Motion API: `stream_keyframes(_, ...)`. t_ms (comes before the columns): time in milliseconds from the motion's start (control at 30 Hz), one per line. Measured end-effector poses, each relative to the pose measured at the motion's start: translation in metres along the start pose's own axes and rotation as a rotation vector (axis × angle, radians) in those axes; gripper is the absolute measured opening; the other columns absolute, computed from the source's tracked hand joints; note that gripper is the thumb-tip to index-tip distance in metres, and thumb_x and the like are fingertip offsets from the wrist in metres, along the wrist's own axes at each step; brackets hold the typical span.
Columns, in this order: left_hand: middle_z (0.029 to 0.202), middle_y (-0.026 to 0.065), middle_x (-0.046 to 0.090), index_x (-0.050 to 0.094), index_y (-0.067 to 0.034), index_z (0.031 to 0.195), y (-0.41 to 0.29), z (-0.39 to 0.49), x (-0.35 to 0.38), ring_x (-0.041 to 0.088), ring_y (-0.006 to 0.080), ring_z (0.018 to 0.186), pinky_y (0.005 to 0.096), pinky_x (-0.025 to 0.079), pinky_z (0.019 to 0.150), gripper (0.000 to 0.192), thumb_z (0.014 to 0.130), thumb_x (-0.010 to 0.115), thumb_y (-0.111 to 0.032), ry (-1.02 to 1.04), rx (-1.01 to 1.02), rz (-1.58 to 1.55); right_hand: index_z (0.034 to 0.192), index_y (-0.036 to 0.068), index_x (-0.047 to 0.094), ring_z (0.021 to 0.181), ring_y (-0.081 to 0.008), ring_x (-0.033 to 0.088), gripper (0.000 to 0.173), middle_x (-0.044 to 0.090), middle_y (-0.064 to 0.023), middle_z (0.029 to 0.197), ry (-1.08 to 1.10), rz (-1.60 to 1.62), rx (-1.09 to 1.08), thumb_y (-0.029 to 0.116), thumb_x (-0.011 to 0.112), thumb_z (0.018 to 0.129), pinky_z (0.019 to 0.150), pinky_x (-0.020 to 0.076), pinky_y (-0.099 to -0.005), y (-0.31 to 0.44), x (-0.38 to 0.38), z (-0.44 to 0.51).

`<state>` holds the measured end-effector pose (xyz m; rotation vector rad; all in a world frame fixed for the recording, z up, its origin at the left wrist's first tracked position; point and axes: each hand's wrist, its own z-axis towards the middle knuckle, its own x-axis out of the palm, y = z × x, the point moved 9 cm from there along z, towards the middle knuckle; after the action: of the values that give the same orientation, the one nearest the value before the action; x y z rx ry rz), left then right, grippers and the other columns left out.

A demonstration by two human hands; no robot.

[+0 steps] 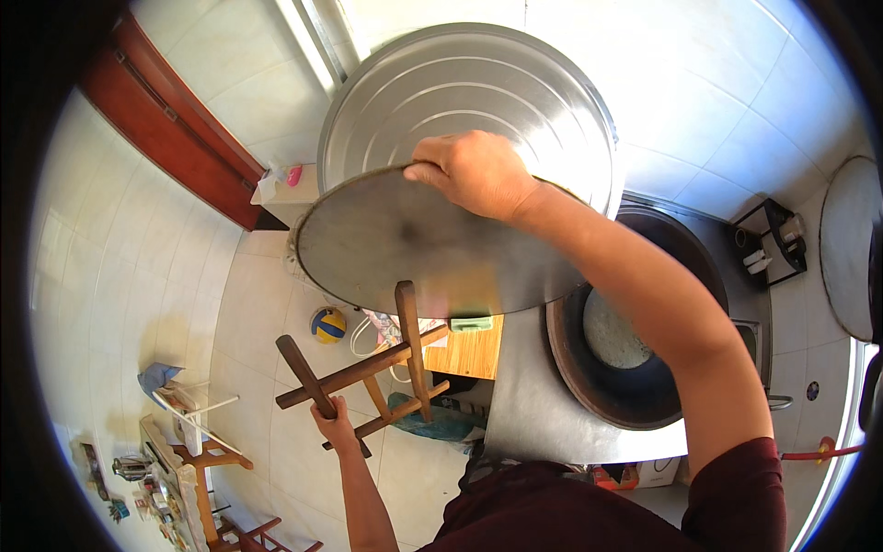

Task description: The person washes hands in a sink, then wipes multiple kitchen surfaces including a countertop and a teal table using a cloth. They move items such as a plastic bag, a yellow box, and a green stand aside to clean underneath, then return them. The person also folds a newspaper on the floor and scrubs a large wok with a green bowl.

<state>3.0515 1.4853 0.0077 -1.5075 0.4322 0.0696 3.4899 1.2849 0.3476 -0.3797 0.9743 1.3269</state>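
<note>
My right hand (476,169) grips the upper rim of a large round metal disc (386,241), its thumb over the edge. The disc is tilted, and its face is slightly blurred. Behind it, a bigger round metal lid or tray (476,76) with concentric ridges stands upright by the tiled wall. Lower down, my left hand (334,428) is closed around one leg of a wooden frame (365,376) made of bars joined crosswise. One upright of that frame overlaps the disc's lower edge in view; I cannot tell whether they touch.
A large dark wok (566,372) is set in the steel counter (521,414) to my right, partly behind my forearm. A wooden board (476,352) bears a green box (471,323). On the floor lies a yellow-and-blue ball (328,325). A cluttered table (186,497) stands at lower left.
</note>
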Motion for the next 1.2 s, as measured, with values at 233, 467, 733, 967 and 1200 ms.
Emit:
stream_keyframes(233,0.093,0.0007,0.057,0.051,-0.006,0.105,-0.006,0.002,0.031,0.054,0.0116,0.083,0.0275,0.045,0.078,0.028,0.086,0.071,-0.012,0.089,-0.015,-0.121,0.114,0.007,0.062,0.115,-0.0298,0.055,0.038,0.063,-0.0109,0.116,0.0,-0.191,0.158,0.04,0.057,0.095,0.097,0.0429,-0.0452,-0.056,0.012,0.001)
stream_keyframes(467,0.105,0.0026,0.056,0.049,-0.004,0.125,-0.037,0.013,0.139,0.055,0.014,0.093,0.0274,0.046,0.085,0.045,0.086,0.07,-0.008,0.266,0.006,-0.312,0.132,0.005,0.055,0.124,-0.0327,0.052,0.044,0.058,-0.0158,0.131,0.171,0.097,0.246,0.03,0.057,0.096,0.106,0.0404,-0.0414,-0.117,0.014,-0.031)
stream_keyframes(733,0.102,0.0021,0.055,0.049,-0.002,0.12,-0.076,0.018,0.254,0.053,0.0148,0.093,0.0295,0.045,0.086,0.042,0.087,0.073,-0.011,0.34,-0.029,-0.461,0.12,-0.002,0.061,0.105,-0.0184,0.061,0.031,0.065,-0.0125,0.112,-0.015,0.473,0.638,0.02,0.055,0.099,0.095,0.0479,-0.0333,-0.116,-0.071,-0.212)
stream_keyframes(967,0.121,0.0088,0.057,0.045,-0.003,0.133,-0.034,0.006,0.334,0.055,0.0216,0.107,0.0342,0.043,0.096,0.056,0.088,0.073,-0.019,0.431,-0.105,-0.419,0.102,-0.003,0.065,0.077,-0.0106,0.058,0.022,0.064,-0.0044,0.083,-0.139,0.436,1.391,0.016,0.054,0.098,0.07,0.0485,-0.0262,-0.095,-0.049,-0.578)
stream_keyframes(1200,0.126,0.0249,0.057,0.04,0.012,0.133,-0.032,0.029,0.349,0.06,0.0296,0.108,0.0381,0.048,0.094,0.07,0.085,0.075,-0.025,0.267,0.191,-0.024,0.117,0.003,0.062,0.084,-0.0128,0.066,0.026,0.07,-0.0064,0.097,-0.435,0.674,1.905,0.019,0.052,0.099,0.07,0.0501,-0.0269,0.011,-0.011,-0.759)
